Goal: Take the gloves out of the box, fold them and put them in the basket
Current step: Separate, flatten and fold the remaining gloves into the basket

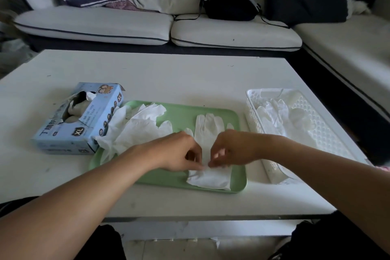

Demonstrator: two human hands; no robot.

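Glove: one white glove (207, 133) lies flat on the right half of my green tray (181, 116), fingers pointing away from me, cuff nearest me; I judge I am starting its fold.
Slip risk: the film is thin and smooth, and I hold only a small fold of it, so I think it could slide out of my pinch as I lift.
Crooked fold: if one hand pulls harder than the other, I expect the cuff to land skewed over the palm and the fold to spring open.
Sticking: the glove may cling to the tray, so that only part of it rises and it bunches up.
Loose pile: more gloves (135, 131) lie heaped on the tray's left end, spilling over its edge toward the box (78, 118); a careless sweep of my left forearm could drag them off.
Basket: it (316, 135) stands to the right of the tray, with gloves already in it; a springy fold dropped there would likely open up again.
Left hand: my left hand (179, 153) is knuckles up, fingers curled, its tips pinching the glove near the cuff.
Right hand: my right hand (228, 150) mirrors it, curled, pinching the same spot, tips almost touching the left's.
Arms: both forearms reach in low over the table (190, 78) and meet above the tray.
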